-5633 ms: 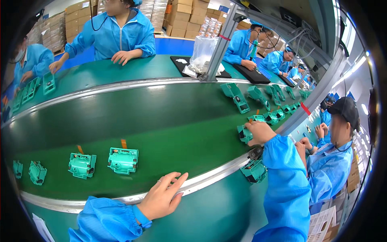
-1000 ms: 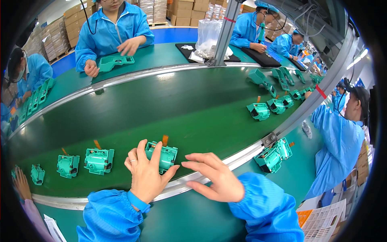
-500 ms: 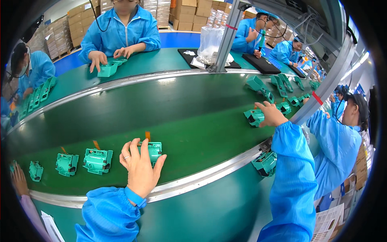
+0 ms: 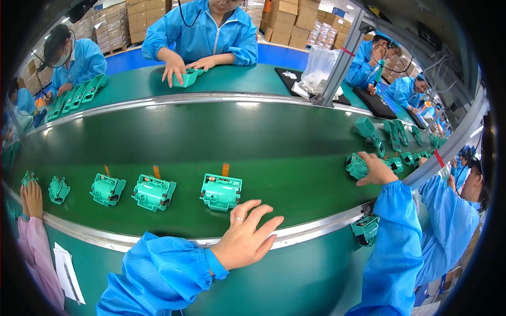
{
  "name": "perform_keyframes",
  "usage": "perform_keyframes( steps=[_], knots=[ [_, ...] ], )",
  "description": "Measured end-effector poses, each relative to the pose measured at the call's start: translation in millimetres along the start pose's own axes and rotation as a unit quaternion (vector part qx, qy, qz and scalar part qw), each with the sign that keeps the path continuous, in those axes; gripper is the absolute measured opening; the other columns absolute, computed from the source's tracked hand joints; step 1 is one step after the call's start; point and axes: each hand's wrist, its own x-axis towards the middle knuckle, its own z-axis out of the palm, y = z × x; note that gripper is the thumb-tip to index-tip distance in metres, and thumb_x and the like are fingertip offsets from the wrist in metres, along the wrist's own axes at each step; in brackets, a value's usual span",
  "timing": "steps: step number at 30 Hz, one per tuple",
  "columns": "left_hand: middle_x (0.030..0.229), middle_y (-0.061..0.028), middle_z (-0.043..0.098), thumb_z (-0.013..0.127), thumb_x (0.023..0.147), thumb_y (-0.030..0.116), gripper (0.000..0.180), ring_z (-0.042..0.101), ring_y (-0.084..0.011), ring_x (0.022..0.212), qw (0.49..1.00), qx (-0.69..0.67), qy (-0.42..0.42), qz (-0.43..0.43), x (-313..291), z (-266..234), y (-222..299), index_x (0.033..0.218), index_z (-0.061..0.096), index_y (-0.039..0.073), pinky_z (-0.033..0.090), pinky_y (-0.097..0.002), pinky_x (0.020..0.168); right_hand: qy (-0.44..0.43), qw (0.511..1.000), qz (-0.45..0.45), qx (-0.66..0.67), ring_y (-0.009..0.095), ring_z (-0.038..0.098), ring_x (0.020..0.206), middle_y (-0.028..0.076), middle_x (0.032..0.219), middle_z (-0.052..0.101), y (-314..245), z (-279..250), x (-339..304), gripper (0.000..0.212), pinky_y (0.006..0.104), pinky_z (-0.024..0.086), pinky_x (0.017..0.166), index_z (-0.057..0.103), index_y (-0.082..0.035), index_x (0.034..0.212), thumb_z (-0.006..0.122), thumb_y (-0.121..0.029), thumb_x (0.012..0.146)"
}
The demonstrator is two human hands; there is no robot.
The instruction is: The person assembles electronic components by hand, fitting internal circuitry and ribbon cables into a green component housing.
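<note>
- Flanking a green housing (image 4: 355,166) on the belt (image 4: 211,142), right hand (image 4: 378,170) is held, fingers half-open; grip cannot be told.
- Left hand (image 4: 243,242): fingers spread, empty, at the rail (image 4: 316,228).
- Cartons (image 4: 283,23) are stacked beyond the counter (image 4: 255,81).

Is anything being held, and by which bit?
The left grip holds nothing. The right grip is at the right side of a green housing; I can't tell if it's held.

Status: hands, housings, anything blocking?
Left hand open, empty, over rail. Right hand at one housing, grip unclear. Nearer housing on belt. Gray post right of right hand.
</note>
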Motion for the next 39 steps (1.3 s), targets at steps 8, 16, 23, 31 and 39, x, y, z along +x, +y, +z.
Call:
perform_keyframes(
  steps=[8,16,23,31,39],
  knots=[
    [0.103,-0.0115,0.049,0.064,0.068,0.007,0.033,0.043,-0.0339,0.101,0.998,-0.054,-0.007,0.018,0,9,-4,0.1,0.058,0.007,0.038,-0.0415,0.084,0.01,1.0,-0.016,-0.01,0.04,0.044,0.111,0.028,0.125,0.039,1,21,11,0.092,0.0394,0.04,0.091,0.031,-0.002,0.13,0.077,-0.025,0.054],
    [0.102,-0.0122,0.051,0.065,0.07,0.006,0.037,0.049,-0.0284,0.097,0.987,-0.156,-0.036,-0.004,3,12,0,0.106,0.056,0.004,0.043,-0.038,0.081,0.133,0.975,-0.179,0.0,0.035,0.049,0.1,0.021,0.108,0.051,-89,-30,-44,0.078,0.0384,0.043,0.085,0.039,-0.004,0.124,0.071,-0.014,0.054],
    [0.123,-0.0122,0.036,0.062,0.078,0.001,0.078,0.048,-0.0188,0.104,0.722,-0.652,-0.039,-0.229,3,11,3,0.139,0.014,0.01,0.042,-0.0332,0.091,0.15,0.93,-0.299,0.153,0.036,0.046,0.1,0.021,0.111,0.043,-199,-13,-119,0.077,0.0414,0.042,0.085,0.04,-0.005,0.124,0.071,-0.005,0.054],
    [0.121,-0.0124,0.039,0.059,0.077,-0.006,0.075,0.046,-0.0202,0.108,0.695,-0.676,-0.027,-0.244,7,14,-8,0.138,0.018,0.01,0.041,-0.0338,0.091,0.298,0.862,-0.275,0.303,0.041,0.04,0.11,0.023,0.127,0.033,-195,52,-101,0.078,0.0442,0.037,0.091,0.039,-0.005,0.124,0.074,-0.005,0.055],
    [0.125,-0.0155,0.042,0.057,0.076,-0.009,0.073,0.046,-0.0222,0.111,0.651,-0.713,-0.032,-0.259,11,15,-16,0.137,0.022,0.008,0.038,-0.0349,0.094,0.224,0.805,-0.29,0.467,0.036,0.034,0.121,0.021,0.132,0.033,-179,84,-86,0.087,0.0407,0.031,0.099,0.028,0.0,0.131,0.075,-0.005,0.058]
  ],
)
